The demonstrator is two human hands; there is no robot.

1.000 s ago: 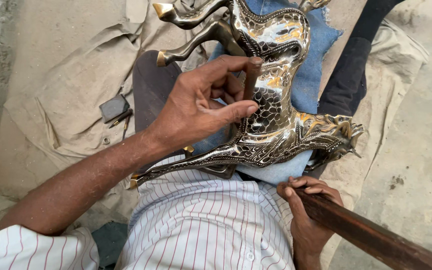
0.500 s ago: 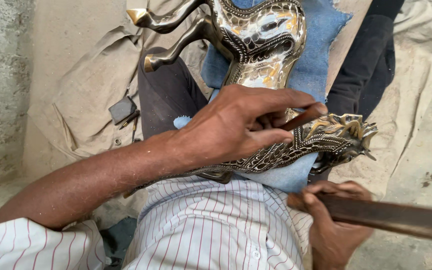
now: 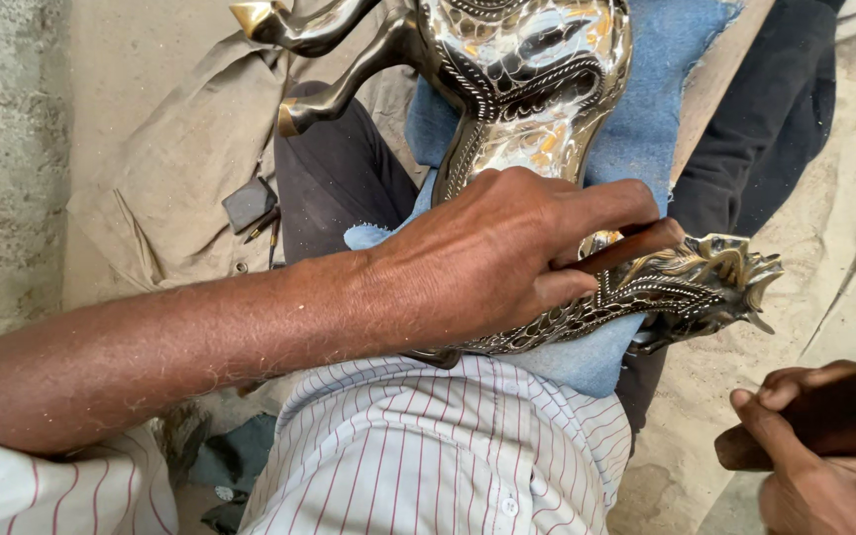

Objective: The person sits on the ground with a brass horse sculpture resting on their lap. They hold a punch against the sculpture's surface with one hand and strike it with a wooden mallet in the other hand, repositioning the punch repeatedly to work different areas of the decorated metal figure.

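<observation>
Dusty concrete floor (image 3: 12, 149) all around, spread with a crumpled tan cloth (image 3: 165, 168). Across the lap, on a blue cloth (image 3: 666, 109), a shiny engraved metal horse (image 3: 532, 89), legs up toward the top left, head (image 3: 715, 282) out to the right. Left hand (image 3: 492, 253) pressed on the horse, fingers closed around a thin brown chisel (image 3: 636, 246) with its tip against the neck. Right hand (image 3: 819, 456) at lower right, wrapped tight around a dark wooden handle (image 3: 844, 411), clear of the horse.
</observation>
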